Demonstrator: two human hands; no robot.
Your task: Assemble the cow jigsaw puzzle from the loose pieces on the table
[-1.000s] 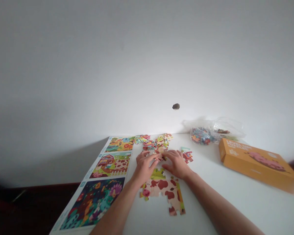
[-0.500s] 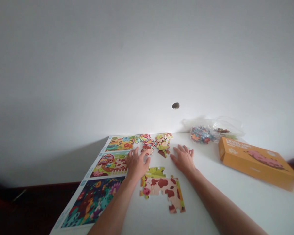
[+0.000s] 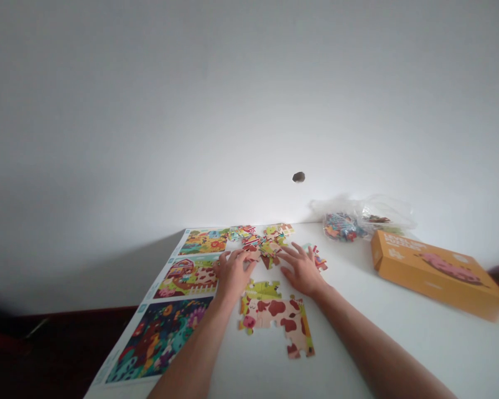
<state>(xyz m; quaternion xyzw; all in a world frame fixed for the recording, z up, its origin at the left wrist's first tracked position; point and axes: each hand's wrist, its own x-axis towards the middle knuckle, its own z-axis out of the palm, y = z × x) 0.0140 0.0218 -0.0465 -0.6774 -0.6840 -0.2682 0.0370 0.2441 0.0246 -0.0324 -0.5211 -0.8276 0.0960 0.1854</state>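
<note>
A joined patch of jigsaw puzzle (image 3: 276, 310), showing a spotted cow on green, lies on the white table in front of me. Beyond it is a heap of loose puzzle pieces (image 3: 270, 246). My left hand (image 3: 233, 272) rests at the heap's left side, fingers apart, its fingertips by a brown-and-pink piece (image 3: 253, 254). To the right, my right hand (image 3: 303, 270) is spread open, fingertips near the heap's edge and holding nothing that I can see. A small red and blue cluster of pieces (image 3: 319, 260) is partly hidden behind it.
At left lies a picture sheet (image 3: 183, 302) with several printed scenes, partly under my left forearm. Clear plastic bags of pieces (image 3: 341, 227) sit at the back right, against the white wall (image 3: 249, 111). An orange puzzle box (image 3: 436, 271) stands at right.
My hands, close together over the pieces a second ago, moved apart. Since then my right hand has shifted left toward the heap, uncovering the red and blue cluster. The joined patch looks unchanged.
</note>
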